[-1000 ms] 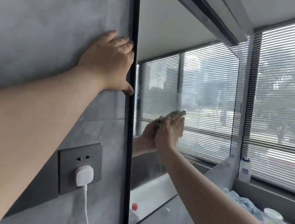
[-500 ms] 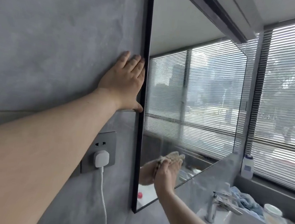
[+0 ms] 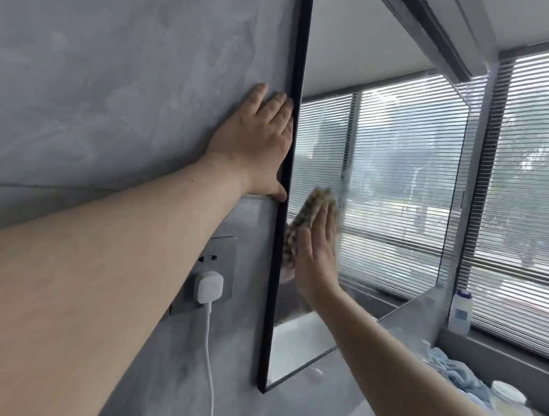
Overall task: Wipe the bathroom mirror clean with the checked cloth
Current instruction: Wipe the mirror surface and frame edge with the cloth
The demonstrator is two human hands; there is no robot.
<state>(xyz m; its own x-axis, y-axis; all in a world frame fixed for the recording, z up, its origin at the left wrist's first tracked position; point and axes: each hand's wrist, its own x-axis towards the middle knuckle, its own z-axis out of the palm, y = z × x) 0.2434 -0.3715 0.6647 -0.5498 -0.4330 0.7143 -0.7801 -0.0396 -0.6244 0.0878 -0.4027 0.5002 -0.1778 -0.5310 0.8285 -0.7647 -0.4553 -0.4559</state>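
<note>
Left hand (image 3: 256, 140) on wall (image 3: 112, 77) left of mirror (image 3: 384, 184); socket (image 3: 209, 275) below it.

No readable text, brand, number or sign. White bottle (image 3: 460, 312) on window sill, 4 o'clock: bluish label, print too small and blurred to read. White plug (image 3: 208, 286) in grey wall socket (image 3: 221, 253), 7 o'clock: no legible marking.
</note>
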